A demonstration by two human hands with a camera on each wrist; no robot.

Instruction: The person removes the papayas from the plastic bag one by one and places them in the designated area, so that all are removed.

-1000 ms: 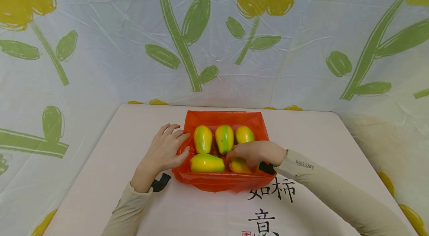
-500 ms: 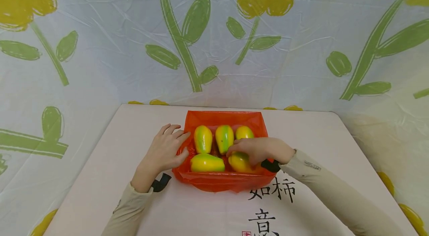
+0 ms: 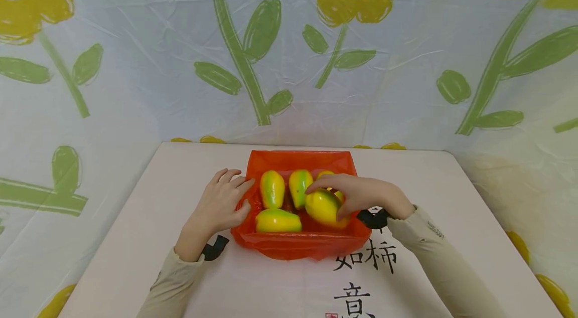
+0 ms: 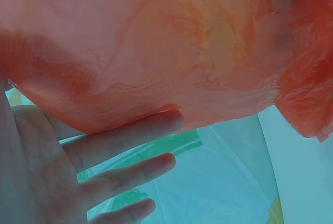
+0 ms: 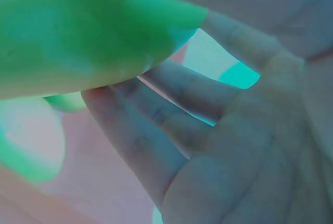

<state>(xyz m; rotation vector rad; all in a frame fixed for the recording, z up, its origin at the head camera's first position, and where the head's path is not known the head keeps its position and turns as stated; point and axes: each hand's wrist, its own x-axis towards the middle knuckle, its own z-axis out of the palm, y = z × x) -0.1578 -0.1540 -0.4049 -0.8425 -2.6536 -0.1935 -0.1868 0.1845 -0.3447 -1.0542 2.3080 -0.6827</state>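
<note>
1. The right hand (image 3: 363, 193) has thumb and fingers clamped on the held fruit (image 3: 321, 207), which sits tilted inside the red container (image 3: 298, 245), toward its near right corner; whether it clears the bottom, I cannot tell.
2. The left hand (image 3: 220, 203) holds nothing; its fingers are spread at the left edge, one touching the red film in the left wrist view. The two hands are well apart.
3. For a sound grip, thumb and fingers are best set on opposite sides of the fruit's middle, as its skin looks smooth and could slip.
4. Any lift should probably go straight up, since the far right fruit (image 3: 324, 173) is close behind and easily knocked.
5. The container's walls look thin and flexible, so light steadying at the left edge seems wiser than pressing.
</note>
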